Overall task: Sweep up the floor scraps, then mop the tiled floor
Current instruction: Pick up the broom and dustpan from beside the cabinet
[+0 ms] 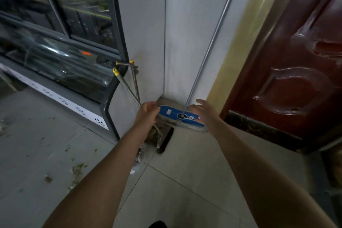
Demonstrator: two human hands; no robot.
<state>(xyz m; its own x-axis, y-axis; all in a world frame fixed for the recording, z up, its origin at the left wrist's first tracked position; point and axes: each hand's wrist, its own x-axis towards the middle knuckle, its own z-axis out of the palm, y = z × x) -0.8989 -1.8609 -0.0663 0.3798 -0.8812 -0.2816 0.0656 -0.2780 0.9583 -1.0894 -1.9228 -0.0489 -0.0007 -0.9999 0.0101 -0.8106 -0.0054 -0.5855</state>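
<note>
A flat mop with a blue head (173, 114) and a long metal pole (209, 48) leans in the wall corner. Beside it stand two metal handles with yellow caps (127, 87), one of a broom and one of a dustpan (164, 140) on the floor. My left hand (147, 114) grips one of these metal handles low down. Just right of the mop pole, over the blue head, my right hand (205, 113) is spread with straight fingers and holds nothing. Green scraps (77, 170) lie on the grey tiles at the left.
A glass-fronted display cabinet (61, 42) fills the left. A dark red door (296, 65) stands on the right, with a yellowish frame beside it. White wall panels meet in the corner ahead. Grey floor tiles (185, 181) run under my arms.
</note>
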